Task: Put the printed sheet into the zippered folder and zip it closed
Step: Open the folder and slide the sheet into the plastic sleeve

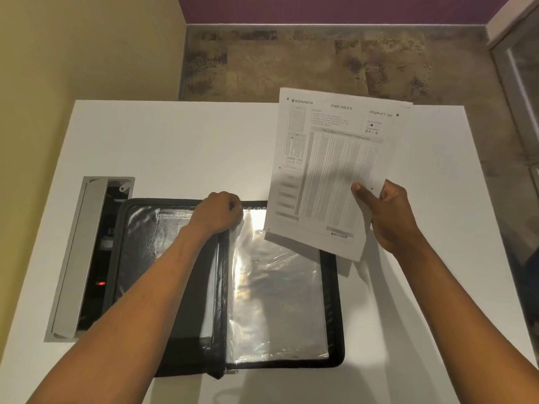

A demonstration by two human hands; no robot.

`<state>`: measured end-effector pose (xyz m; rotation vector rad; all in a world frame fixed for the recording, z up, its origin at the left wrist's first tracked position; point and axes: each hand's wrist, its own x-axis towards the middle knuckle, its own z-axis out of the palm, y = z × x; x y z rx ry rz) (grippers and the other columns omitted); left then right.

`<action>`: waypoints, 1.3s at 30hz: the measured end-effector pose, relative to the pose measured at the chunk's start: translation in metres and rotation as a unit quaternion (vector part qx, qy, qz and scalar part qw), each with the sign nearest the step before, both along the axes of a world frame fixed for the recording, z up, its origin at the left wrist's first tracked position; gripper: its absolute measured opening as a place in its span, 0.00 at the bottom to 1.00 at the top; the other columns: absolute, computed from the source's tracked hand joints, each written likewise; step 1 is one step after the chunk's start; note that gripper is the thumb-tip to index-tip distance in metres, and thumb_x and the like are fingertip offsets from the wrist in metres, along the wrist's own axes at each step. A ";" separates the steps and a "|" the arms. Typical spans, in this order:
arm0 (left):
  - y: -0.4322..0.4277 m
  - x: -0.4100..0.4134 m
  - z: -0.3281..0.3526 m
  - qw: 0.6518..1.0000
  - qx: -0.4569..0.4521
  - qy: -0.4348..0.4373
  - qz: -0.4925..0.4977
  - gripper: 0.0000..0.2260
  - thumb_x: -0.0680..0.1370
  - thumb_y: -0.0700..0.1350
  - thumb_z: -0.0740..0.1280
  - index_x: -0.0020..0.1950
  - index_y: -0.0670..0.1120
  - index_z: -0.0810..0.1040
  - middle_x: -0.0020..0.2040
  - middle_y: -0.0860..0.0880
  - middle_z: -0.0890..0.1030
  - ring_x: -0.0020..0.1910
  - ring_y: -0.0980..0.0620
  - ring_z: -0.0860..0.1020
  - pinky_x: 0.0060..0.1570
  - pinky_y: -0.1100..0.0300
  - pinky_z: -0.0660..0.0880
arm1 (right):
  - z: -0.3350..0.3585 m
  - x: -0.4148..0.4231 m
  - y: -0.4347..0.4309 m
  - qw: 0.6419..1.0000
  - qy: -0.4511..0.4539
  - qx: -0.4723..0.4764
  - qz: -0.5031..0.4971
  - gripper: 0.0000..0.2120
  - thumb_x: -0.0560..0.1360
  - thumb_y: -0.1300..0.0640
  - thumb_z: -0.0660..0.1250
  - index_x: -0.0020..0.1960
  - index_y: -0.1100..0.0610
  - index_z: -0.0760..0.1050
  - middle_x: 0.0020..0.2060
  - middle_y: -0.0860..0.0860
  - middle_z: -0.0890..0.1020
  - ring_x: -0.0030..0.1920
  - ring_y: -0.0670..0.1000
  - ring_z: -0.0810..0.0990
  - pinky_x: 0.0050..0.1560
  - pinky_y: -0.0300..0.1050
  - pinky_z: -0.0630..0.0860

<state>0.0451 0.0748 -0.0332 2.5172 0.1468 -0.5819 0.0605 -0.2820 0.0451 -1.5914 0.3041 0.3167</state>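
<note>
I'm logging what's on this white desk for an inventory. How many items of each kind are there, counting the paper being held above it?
Zippered folder, lying open: 1
Clear plastic sleeve inside it: 1 visible
Printed sheet, held in the right hand: 1
Cable hatch set into the desk, lid open: 1
Total: 4

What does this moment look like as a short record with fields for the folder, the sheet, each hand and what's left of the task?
folder: zippered folder lies open flat on the white table, clear plastic sleeve on its right half
sheet: printed sheet held above the table, not yet inside
right hand: right hand grips the sheet's lower right edge
left hand: left hand pinches the sleeve's top edge near the spine
table cutout: open cable hatch left of the folder
left to do: insert sheet, close, zip
</note>
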 end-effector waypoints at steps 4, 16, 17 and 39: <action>0.002 -0.011 -0.008 0.998 -0.055 -0.014 -0.007 0.06 0.80 0.41 0.68 0.49 0.46 0.86 0.41 0.52 0.83 0.38 0.55 0.79 0.39 0.59 0.73 | 0.010 0.023 0.018 0.999 -0.039 -0.012 -0.011 0.16 0.81 0.58 0.70 0.68 0.59 0.79 0.58 0.52 0.87 0.57 0.54 0.87 0.56 0.52 0.85; -0.006 -0.010 -0.014 0.992 -0.123 -0.036 0.017 0.02 0.76 0.42 0.76 0.46 0.49 0.88 0.47 0.51 0.84 0.45 0.54 0.81 0.47 0.53 0.77 | 0.022 0.113 0.073 0.983 -0.091 -0.091 0.129 0.19 0.82 0.58 0.69 0.72 0.58 0.77 0.64 0.51 0.84 0.62 0.51 0.84 0.65 0.50 0.81; -0.008 -0.011 -0.014 0.992 -0.119 -0.047 0.013 0.02 0.76 0.43 0.76 0.47 0.50 0.88 0.48 0.52 0.84 0.43 0.56 0.79 0.46 0.54 0.76 | 0.021 0.118 0.076 0.982 -0.090 -0.092 0.141 0.19 0.82 0.58 0.69 0.71 0.58 0.77 0.63 0.50 0.84 0.61 0.50 0.84 0.64 0.48 0.82; -0.026 -0.045 -0.012 0.983 -0.030 -0.179 0.035 0.05 0.79 0.47 0.75 0.52 0.47 0.89 0.48 0.52 0.80 0.40 0.49 0.81 0.41 0.55 0.77 | -0.003 0.152 0.110 0.956 -0.026 -0.097 0.275 0.17 0.81 0.58 0.70 0.69 0.57 0.80 0.60 0.49 0.86 0.52 0.47 0.87 0.47 0.38 0.84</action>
